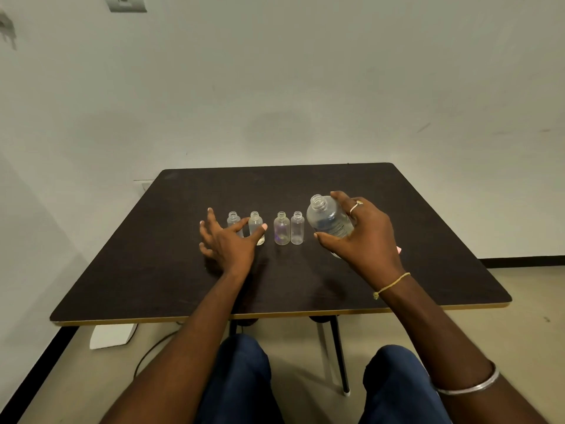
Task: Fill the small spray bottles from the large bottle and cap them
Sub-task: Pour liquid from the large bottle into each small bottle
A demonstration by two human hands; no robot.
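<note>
Several small clear bottles stand uncapped in a row on the dark table (153, 270): one at the far left (233, 220), a second (255, 224), a third (281, 229) and a fourth (297, 228). My left hand (227, 240) hovers open in front of the two left bottles, fingers spread, thumb tip near the second. My right hand (363, 234) grips the large clear bottle (327, 217), uncapped and tilted left above the table, right of the row. Something pinkish-white (398, 249) peeks out behind my right hand; I cannot tell what it is.
The table stands against a pale wall. Its front edge is close to my knees. A white box (111, 335) and a cable lie on the floor under the table's left side.
</note>
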